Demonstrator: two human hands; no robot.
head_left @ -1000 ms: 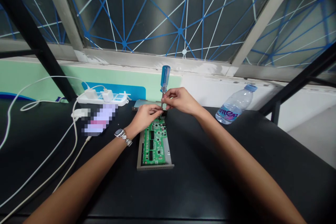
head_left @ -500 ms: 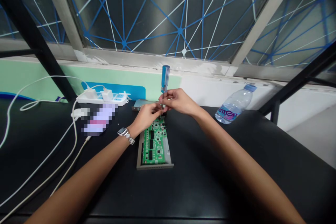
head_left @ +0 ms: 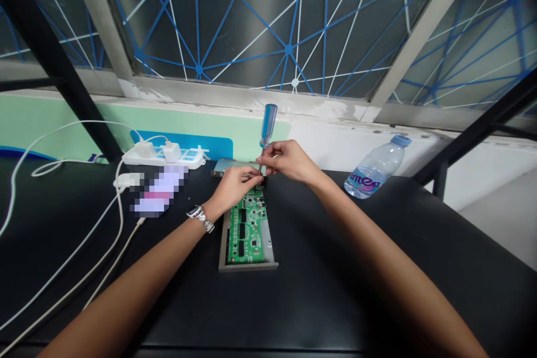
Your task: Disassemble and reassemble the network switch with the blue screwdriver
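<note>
A screwdriver (head_left: 269, 122) with a clear blue handle stands nearly upright, its top leaning slightly right. My right hand (head_left: 289, 161) is closed in a pinch around its metal shaft, just below the handle. Lower down, the fingertips of my left hand (head_left: 235, 183) close at the shaft's lower end; the screwdriver's tip is hidden there. Both hands are over the far end of a green circuit board (head_left: 250, 226) with black chips. The board lies in a shallow grey metal casing (head_left: 248, 268) on the black table. A silver watch (head_left: 201, 217) is on my left wrist.
Behind my left hand lies a flat metal piece (head_left: 222, 166). To the left are a white power strip (head_left: 195, 158) with plugs, a blurred-out phone (head_left: 159, 193) and loose white cables (head_left: 122, 207). A water bottle (head_left: 373, 170) leans against the wall at right.
The screwdriver's handle has tilted slightly to the right, and my right fingers have shifted a little on the shaft. My left hand, the board and the casing are almost unmoved.
</note>
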